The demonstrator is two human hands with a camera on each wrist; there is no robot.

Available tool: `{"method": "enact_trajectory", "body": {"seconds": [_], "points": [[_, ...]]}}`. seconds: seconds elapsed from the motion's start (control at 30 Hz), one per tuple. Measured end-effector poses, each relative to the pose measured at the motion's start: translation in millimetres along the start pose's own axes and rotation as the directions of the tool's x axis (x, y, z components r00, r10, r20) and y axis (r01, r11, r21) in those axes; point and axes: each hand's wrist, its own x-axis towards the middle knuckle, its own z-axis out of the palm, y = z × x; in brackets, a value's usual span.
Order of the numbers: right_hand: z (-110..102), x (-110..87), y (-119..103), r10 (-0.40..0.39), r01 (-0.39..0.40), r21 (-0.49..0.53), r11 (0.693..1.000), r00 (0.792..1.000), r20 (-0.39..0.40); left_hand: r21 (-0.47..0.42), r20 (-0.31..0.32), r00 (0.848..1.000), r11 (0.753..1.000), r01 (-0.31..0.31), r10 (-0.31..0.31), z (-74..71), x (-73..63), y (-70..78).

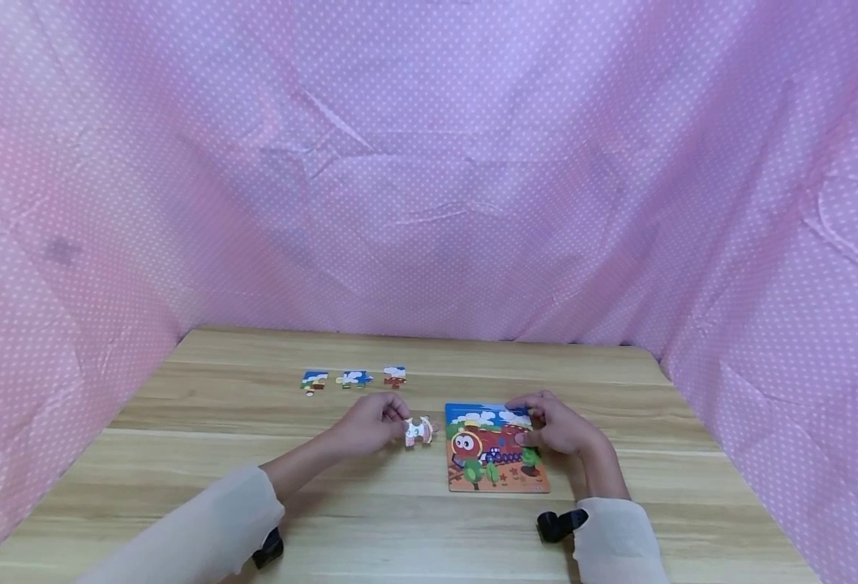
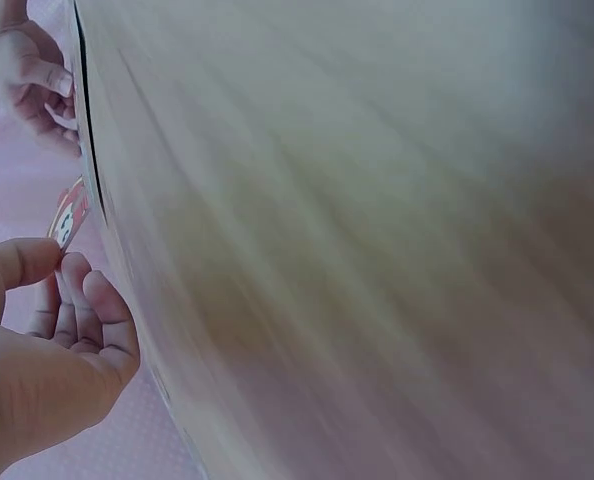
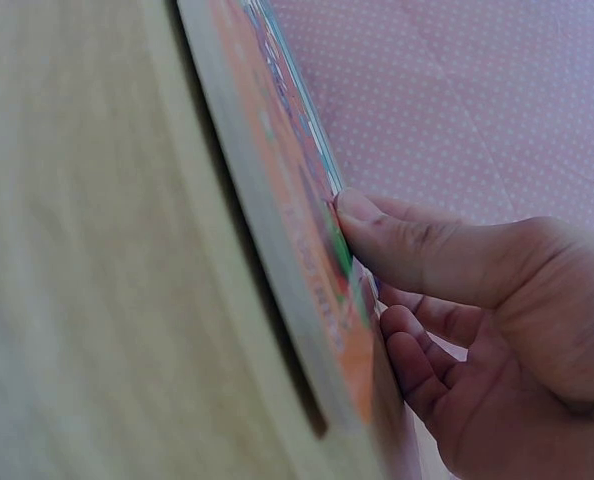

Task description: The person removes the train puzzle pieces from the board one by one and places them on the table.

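Observation:
My left hand pinches a jigsaw piece with a face printed on it, just left of the puzzle board. In the left wrist view, thumb and fingertips meet on the piece. The square puzzle board lies on the table, showing a red cartoon character, a train and trees. My right hand holds the board at its right side. The right wrist view has its thumb on the picture and the other fingers curled beside the edge, partly hidden.
Three loose jigsaw pieces lie in a row farther back: a left one, a middle one and a right one. Pink dotted cloth hangs behind and beside the wooden table.

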Motion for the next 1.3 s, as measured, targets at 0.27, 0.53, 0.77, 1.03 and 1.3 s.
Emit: {"method": "enact_trajectory", "body": {"seconds": [0.27,0.53,0.77,1.03,1.3], "points": [[0.4,0.2,0.2,0.003,-0.003,-0.010,1.000,1.000,-0.004,0.002,-0.045,0.999,1.000,0.007,-0.007,-17.4,-10.8,-9.2],[0.5,0.3,1.4,0.003,-0.003,-0.009,1.000,1.000,-0.005,0.025,-0.074,0.997,0.999,0.021,-0.020,-35.3,-19.0,-17.6],[1.0,0.4,0.8,0.008,-0.008,0.001,1.000,1.000,-0.004,0.077,-0.122,0.992,0.996,0.049,-0.040,-53.3,-23.0,-23.9],[1.1,0.9,0.9,0.001,-0.001,-0.011,1.000,1.000,-0.007,0.115,-0.155,0.987,0.992,0.053,-0.035,-77.9,-29.6,-30.8],[1.2,0.3,0.2,0.012,-0.012,0.001,1.000,1.000,-0.010,0.194,-0.195,0.980,0.979,0.067,-0.028,-102.5,-30.0,-47.4]]}}
